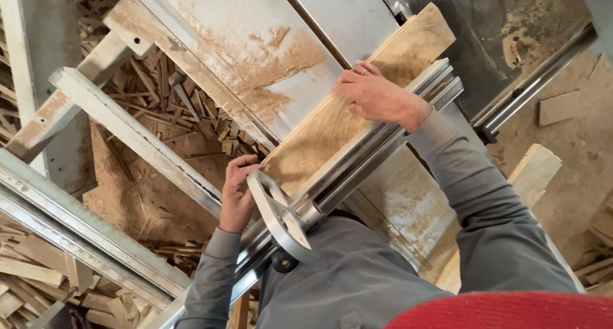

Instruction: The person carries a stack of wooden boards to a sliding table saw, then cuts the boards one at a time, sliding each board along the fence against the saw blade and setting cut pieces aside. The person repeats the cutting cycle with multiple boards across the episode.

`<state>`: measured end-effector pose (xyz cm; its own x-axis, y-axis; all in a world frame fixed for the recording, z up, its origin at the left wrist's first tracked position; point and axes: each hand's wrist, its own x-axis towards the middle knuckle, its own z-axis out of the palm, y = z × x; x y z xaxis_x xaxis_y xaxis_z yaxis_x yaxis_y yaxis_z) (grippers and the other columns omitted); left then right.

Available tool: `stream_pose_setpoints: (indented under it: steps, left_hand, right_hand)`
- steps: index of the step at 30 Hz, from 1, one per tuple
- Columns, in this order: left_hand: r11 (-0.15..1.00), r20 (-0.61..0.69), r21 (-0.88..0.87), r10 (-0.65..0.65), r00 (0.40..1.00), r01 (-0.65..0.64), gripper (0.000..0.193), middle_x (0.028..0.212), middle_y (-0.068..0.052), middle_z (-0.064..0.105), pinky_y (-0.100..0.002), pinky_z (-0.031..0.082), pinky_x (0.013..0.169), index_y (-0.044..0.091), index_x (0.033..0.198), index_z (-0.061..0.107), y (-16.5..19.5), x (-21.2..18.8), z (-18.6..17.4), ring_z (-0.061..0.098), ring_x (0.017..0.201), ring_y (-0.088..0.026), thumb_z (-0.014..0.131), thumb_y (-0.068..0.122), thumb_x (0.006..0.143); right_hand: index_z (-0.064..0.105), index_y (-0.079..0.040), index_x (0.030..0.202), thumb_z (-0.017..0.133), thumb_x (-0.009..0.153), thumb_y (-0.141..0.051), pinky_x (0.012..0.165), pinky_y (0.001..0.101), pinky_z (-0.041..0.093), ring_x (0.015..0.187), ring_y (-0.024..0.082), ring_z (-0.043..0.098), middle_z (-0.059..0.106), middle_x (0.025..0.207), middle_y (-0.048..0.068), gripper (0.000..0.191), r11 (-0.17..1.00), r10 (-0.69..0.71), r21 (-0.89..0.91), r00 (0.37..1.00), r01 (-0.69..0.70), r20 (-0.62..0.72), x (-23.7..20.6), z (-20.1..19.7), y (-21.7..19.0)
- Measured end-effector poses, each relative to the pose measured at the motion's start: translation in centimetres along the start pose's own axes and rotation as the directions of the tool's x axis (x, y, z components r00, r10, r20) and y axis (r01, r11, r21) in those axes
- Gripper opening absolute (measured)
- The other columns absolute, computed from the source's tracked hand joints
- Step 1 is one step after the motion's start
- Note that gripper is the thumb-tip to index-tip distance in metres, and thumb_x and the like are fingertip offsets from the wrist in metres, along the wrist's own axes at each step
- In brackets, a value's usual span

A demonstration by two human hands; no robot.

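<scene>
A long wooden board (357, 105) is being held flat on the metal table (255, 35) of a saw bench, lying aslant from the lower middle of the view up toward the upper right, where its far end is reaching past the table's edge. Along its nearer long side the board is being pressed against a ribbed aluminium fence rail (377, 141) that is running parallel to it.

The right hand (377, 96) is being laid palm down on the board's upper part, its fingers spread flat over the wood and its heel resting at the fence rail; nothing is being gripped. The left hand (237, 192) is being kept at the board's near end, its fingers curled against the end of the wood, just beside a curved metal handle (281, 217) that is fixed to the rail. Whether those fingers are being closed on the board's end or only pressed to it cannot be told.

Both arms are being shown in grey sleeves (485, 201), and a red edge (511, 310) is being seen at the bottom of the view.

A drift of sawdust (268, 61) is lying on the table beside the board. Below the table's left side, grey steel frame bars (121, 125) are crossing over a heap of wood offcuts (153, 86). To the right, another pale plank (533, 172) is lying near the dusty floor (575, 137).
</scene>
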<state>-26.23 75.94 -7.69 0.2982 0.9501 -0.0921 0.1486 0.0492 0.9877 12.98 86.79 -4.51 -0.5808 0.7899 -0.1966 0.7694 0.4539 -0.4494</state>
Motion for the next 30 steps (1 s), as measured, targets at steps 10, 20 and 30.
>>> stream_pose_setpoints:
  steps: [10, 20, 30]
  left_hand:
    - [0.968, 0.183, -0.201, -0.114, 0.977, 0.150, 0.036, 0.145, -0.010, 0.062, -0.035, 0.049, 0.114, 0.005, 0.134, 0.065, -2.5, -0.6, -2.0, 0.059, 0.135, -0.024, 0.066, 0.002, 0.098]
    - [0.948, 0.284, 0.224, 0.157, 0.946, -0.225, 0.058, 0.132, -0.012, 0.061, -0.038, 0.057, 0.094, 0.007, 0.138, 0.060, -4.4, 0.6, -3.9, 0.067, 0.112, -0.031, 0.079, 0.009, 0.083]
    - [0.943, 0.278, 0.209, 0.197, 0.940, -0.260, 0.041, 0.111, -0.006, 0.065, -0.041, 0.058, 0.084, 0.012, 0.122, 0.072, -7.3, 1.7, -3.6, 0.070, 0.097, -0.028, 0.082, 0.012, 0.082]
  right_hand:
    - [0.068, -0.013, 0.125, 0.081, 0.081, -0.018, 0.120, 0.0450, 0.035, 0.130, 0.032, 0.052, 0.062, 0.125, 0.008, 0.047, 1.000, -0.019, -0.024, 1.000, 0.020, 0.020, -0.6, 2.7, 0.9]
    - [0.068, -0.012, 0.131, 0.079, 0.089, -0.022, 0.133, 0.0531, 0.030, 0.129, 0.032, 0.054, 0.062, 0.123, 0.013, 0.045, 0.996, 0.036, -0.091, 0.992, -0.025, 0.123, 0.0, 1.2, -0.3]
    - [0.068, -0.006, 0.129, 0.079, 0.090, -0.012, 0.112, 0.0422, 0.044, 0.118, 0.033, 0.052, 0.060, 0.118, 0.014, 0.041, 0.996, 0.090, -0.013, 0.976, -0.089, 0.198, 1.6, -1.1, -4.8]
